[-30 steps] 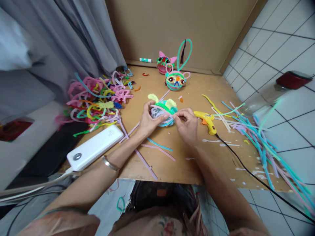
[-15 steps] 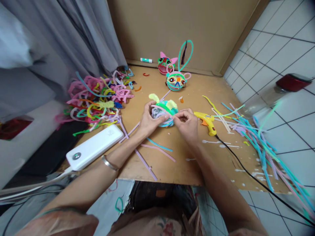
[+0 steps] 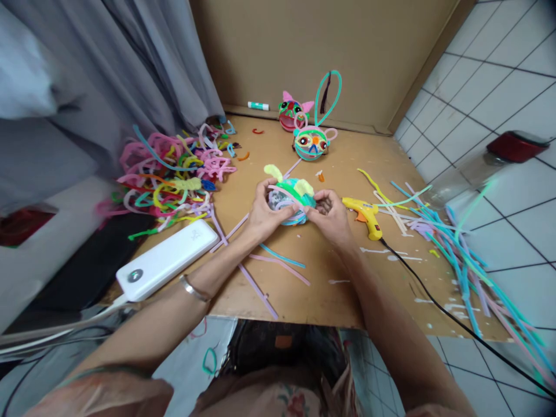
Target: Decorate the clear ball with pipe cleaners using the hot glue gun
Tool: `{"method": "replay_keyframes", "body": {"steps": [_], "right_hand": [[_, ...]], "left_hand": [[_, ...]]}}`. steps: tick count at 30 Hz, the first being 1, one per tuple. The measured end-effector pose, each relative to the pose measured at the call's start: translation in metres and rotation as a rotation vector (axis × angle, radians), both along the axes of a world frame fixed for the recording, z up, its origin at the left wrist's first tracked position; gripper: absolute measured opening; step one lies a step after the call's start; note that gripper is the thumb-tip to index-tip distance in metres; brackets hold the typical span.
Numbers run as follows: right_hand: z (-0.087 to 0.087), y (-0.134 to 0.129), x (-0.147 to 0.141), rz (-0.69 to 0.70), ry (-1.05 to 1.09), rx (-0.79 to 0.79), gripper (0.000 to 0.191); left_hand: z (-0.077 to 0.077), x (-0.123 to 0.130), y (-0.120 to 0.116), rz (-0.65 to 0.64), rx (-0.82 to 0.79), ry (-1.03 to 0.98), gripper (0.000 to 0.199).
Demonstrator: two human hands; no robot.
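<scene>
Between my hands is a round pipe-cleaner ornament [image 3: 283,198], wound in green, blue and lilac, with two pale yellow ear-like pieces on top. My left hand [image 3: 263,213] grips its left side, the thumb lying across the front. On the right side, my right hand [image 3: 329,215] presses its thumb against the lilac strand, its fingers curled behind the ball. To the right of that hand, a yellow hot glue gun [image 3: 367,216] lies on the table. Beyond the ornament stand two finished-looking animal-faced balls, one with pink loop ears [image 3: 311,143], the other with pink pointed ears [image 3: 292,113].
A tangled heap of pipe cleaners [image 3: 169,174] covers the left of the table [image 3: 313,301]. A white power bank [image 3: 167,260] sits in front of it. More pipe cleaners [image 3: 463,260] lie at the right edge, near a red-lidded jar [image 3: 516,145]. A glue stick [image 3: 258,106] lies at the back.
My right hand has gone from a fingertip pinch at the ornament's front to thumb on the front and fingers behind. My left hand keeps its hold.
</scene>
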State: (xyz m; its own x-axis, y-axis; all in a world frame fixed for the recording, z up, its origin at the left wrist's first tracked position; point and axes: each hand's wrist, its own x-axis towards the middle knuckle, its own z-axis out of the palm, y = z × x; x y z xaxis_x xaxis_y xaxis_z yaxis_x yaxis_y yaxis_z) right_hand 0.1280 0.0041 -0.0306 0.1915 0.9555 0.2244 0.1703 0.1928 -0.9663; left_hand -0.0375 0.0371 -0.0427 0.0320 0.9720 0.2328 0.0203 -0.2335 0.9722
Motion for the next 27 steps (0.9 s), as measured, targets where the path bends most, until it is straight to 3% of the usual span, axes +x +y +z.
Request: {"method": "replay_keyframes", "body": {"steps": [27], "right_hand": [[0.0075,-0.0020,0.0049,0.028,0.007,-0.032,0.039]], "left_hand": [[0.0012,0.0011,-0.0066,0.011,0.034,0.048,0.079]]}}
